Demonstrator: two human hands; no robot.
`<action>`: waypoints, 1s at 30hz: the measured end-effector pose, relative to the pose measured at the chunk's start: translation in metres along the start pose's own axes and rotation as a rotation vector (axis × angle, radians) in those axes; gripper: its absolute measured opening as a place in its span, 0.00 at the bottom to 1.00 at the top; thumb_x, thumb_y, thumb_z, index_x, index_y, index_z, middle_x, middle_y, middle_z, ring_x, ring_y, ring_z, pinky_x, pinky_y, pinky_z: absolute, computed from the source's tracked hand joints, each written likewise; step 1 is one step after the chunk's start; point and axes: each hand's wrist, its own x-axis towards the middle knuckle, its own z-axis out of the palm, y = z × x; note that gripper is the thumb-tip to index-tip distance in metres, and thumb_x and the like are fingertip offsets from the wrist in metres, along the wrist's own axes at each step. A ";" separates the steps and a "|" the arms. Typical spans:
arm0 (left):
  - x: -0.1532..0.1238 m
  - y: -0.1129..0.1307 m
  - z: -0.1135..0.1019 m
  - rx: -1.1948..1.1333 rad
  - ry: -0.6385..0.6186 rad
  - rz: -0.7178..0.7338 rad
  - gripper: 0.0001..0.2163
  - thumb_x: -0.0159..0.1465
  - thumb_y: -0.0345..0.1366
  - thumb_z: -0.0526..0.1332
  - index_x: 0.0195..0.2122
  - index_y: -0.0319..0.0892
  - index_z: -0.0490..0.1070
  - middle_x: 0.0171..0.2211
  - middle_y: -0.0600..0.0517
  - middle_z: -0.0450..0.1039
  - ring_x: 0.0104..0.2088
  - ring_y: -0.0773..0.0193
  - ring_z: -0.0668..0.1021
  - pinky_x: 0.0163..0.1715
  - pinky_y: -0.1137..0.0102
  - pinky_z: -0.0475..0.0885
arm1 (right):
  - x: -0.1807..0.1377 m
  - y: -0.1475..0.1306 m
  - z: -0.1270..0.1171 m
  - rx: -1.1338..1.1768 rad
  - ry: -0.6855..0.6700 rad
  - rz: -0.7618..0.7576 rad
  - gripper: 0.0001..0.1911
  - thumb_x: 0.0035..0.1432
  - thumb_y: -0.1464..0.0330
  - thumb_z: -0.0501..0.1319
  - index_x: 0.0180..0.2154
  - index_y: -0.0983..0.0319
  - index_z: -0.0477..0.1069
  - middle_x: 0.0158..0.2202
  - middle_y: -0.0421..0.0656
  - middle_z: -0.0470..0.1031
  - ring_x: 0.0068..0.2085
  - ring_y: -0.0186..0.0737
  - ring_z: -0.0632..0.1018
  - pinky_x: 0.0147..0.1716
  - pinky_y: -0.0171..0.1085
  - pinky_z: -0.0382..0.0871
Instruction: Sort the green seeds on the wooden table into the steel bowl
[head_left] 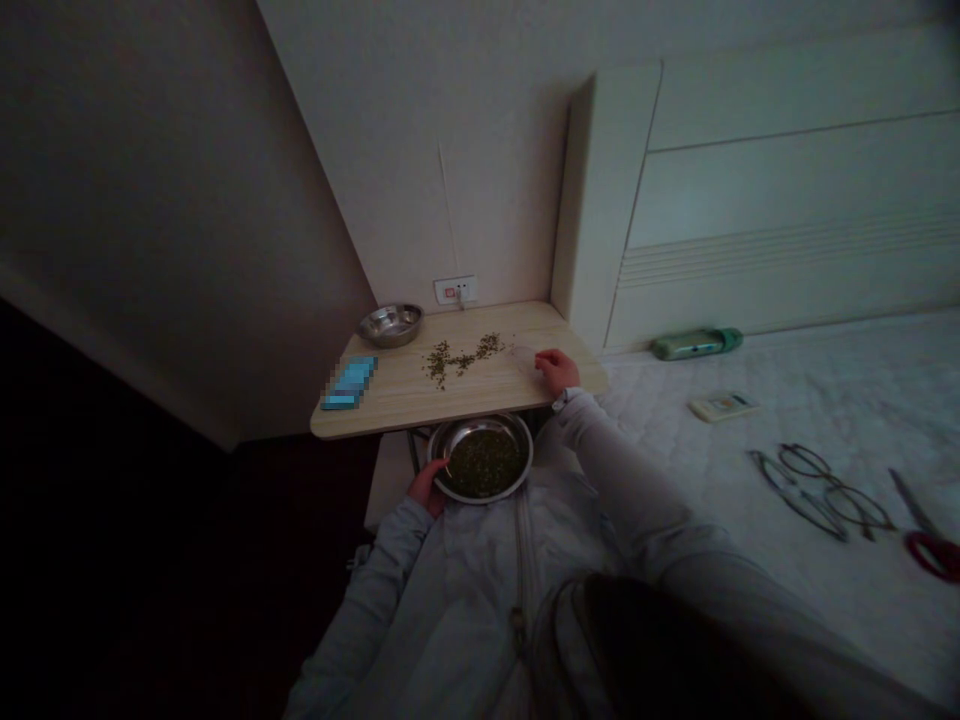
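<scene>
My left hand (427, 487) grips the rim of a round steel bowl (519, 452) filled with small green bits, held just below the front edge of a small wooden table (397, 395). My right hand (557, 371) rests on the table's right side, fingers curled, beside a scatter of the same green bits (459, 359). Whether those fingers hold anything is not clear in the dim light.
An empty steel bowl (390, 324) sits at the table's back left, a blue object (349, 382) near its left edge. A wall socket (455, 290) is behind. On the bed to the right lie a green bottle (696, 344), a remote (724, 406), glasses (821, 490) and red scissors (930, 545).
</scene>
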 end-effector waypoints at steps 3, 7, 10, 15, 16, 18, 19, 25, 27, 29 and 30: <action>-0.001 0.001 0.002 0.011 0.022 0.014 0.12 0.50 0.28 0.52 0.36 0.35 0.68 0.24 0.49 0.74 0.38 0.58 0.72 0.41 0.66 0.65 | 0.000 0.001 0.000 0.001 0.003 0.000 0.11 0.38 0.65 0.53 0.27 0.62 0.67 0.22 0.37 0.68 0.24 0.31 0.66 0.29 0.34 0.61; -0.001 0.001 0.001 0.021 0.032 0.025 0.11 0.50 0.28 0.53 0.34 0.34 0.69 0.22 0.48 0.74 0.38 0.57 0.73 0.41 0.66 0.66 | 0.001 0.002 0.000 0.014 -0.001 0.001 0.11 0.38 0.65 0.54 0.27 0.62 0.67 0.21 0.38 0.68 0.24 0.31 0.66 0.28 0.34 0.61; 0.001 0.000 -0.001 0.013 0.023 0.013 0.11 0.50 0.28 0.53 0.35 0.34 0.68 0.23 0.48 0.74 0.38 0.58 0.72 0.41 0.67 0.66 | 0.000 0.002 0.000 0.018 -0.003 0.002 0.11 0.38 0.65 0.53 0.27 0.63 0.67 0.21 0.38 0.68 0.23 0.31 0.66 0.28 0.34 0.61; 0.005 0.000 -0.004 -0.006 -0.013 0.002 0.11 0.50 0.28 0.52 0.34 0.34 0.69 0.24 0.48 0.74 0.38 0.58 0.73 0.41 0.66 0.66 | -0.001 -0.001 -0.001 0.027 -0.006 -0.002 0.11 0.37 0.66 0.54 0.26 0.62 0.67 0.21 0.37 0.67 0.23 0.30 0.66 0.28 0.34 0.61; 0.005 0.000 -0.004 -0.003 -0.014 -0.005 0.11 0.50 0.28 0.52 0.34 0.34 0.69 0.24 0.48 0.74 0.38 0.58 0.73 0.41 0.66 0.66 | -0.002 -0.002 -0.002 0.028 -0.005 -0.002 0.10 0.37 0.66 0.54 0.26 0.62 0.67 0.21 0.37 0.67 0.23 0.30 0.66 0.28 0.34 0.61; 0.005 0.000 -0.004 0.005 -0.012 -0.007 0.10 0.50 0.28 0.52 0.33 0.34 0.69 0.23 0.48 0.74 0.37 0.58 0.73 0.41 0.66 0.66 | -0.002 -0.003 -0.002 0.029 -0.003 0.004 0.10 0.37 0.66 0.54 0.26 0.62 0.67 0.20 0.37 0.67 0.22 0.30 0.65 0.27 0.33 0.61; 0.005 0.000 -0.004 0.007 -0.010 -0.003 0.10 0.50 0.28 0.52 0.33 0.34 0.69 0.23 0.48 0.74 0.37 0.58 0.73 0.41 0.66 0.66 | -0.002 -0.003 -0.002 0.027 0.000 0.007 0.10 0.37 0.66 0.54 0.26 0.63 0.67 0.20 0.37 0.67 0.22 0.30 0.65 0.27 0.33 0.61; 0.003 0.000 -0.002 0.000 -0.003 0.008 0.09 0.50 0.27 0.52 0.31 0.33 0.69 0.23 0.48 0.74 0.37 0.58 0.73 0.41 0.66 0.66 | -0.001 -0.001 -0.001 0.014 -0.001 0.000 0.12 0.38 0.65 0.53 0.27 0.63 0.68 0.21 0.38 0.68 0.23 0.31 0.66 0.28 0.33 0.61; 0.002 0.000 -0.001 0.000 -0.003 0.009 0.08 0.50 0.28 0.52 0.29 0.34 0.69 0.22 0.49 0.74 0.37 0.58 0.73 0.41 0.66 0.66 | 0.000 0.002 0.000 0.010 -0.008 -0.001 0.12 0.38 0.65 0.53 0.28 0.63 0.68 0.21 0.38 0.68 0.23 0.31 0.66 0.28 0.33 0.61; 0.002 0.000 -0.001 0.005 0.004 0.011 0.07 0.50 0.28 0.52 0.28 0.34 0.69 0.22 0.49 0.74 0.36 0.58 0.73 0.41 0.66 0.66 | 0.001 0.004 0.000 -0.003 -0.009 -0.003 0.12 0.38 0.65 0.53 0.28 0.63 0.68 0.21 0.38 0.68 0.23 0.31 0.66 0.27 0.33 0.61; 0.002 0.000 -0.001 0.006 0.005 0.010 0.07 0.50 0.28 0.52 0.28 0.35 0.69 0.22 0.49 0.74 0.36 0.59 0.73 0.41 0.66 0.66 | 0.001 0.005 0.000 -0.012 -0.007 -0.004 0.12 0.38 0.65 0.53 0.28 0.63 0.68 0.21 0.38 0.68 0.24 0.31 0.66 0.27 0.33 0.61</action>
